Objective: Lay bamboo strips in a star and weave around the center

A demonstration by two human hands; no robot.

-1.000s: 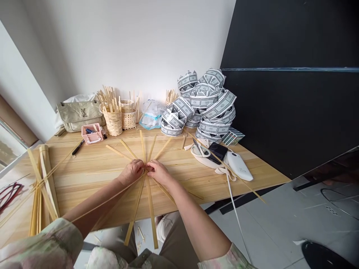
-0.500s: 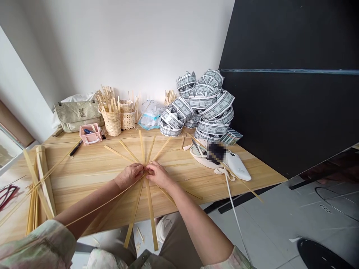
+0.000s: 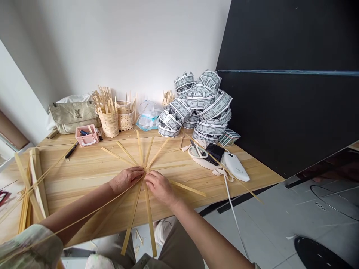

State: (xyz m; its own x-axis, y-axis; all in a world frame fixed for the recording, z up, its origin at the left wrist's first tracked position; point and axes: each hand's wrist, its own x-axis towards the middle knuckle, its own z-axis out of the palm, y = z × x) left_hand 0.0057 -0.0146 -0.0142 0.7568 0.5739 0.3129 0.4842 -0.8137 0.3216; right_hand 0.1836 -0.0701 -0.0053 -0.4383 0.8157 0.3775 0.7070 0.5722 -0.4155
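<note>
Flat bamboo strips cross in a star shape on the wooden table. My left hand presses on the crossing point, fingers curled over the strips. My right hand lies beside it, fingers flat on the strips just right of the centre. One strip sticks out to the right from under my right hand. A long thin strip runs from the centre down to the lower left.
Small woven baskets holding sticks, a pink box, a beige bag and a pile of patterned paper bands stand along the wall. Scissors, a phone and a white device lie at right. Loose bamboo strips lie at left.
My right hand has slid slightly toward me and flattened. A strip now shows pointing right from under it. The view has shifted a little to the right.
</note>
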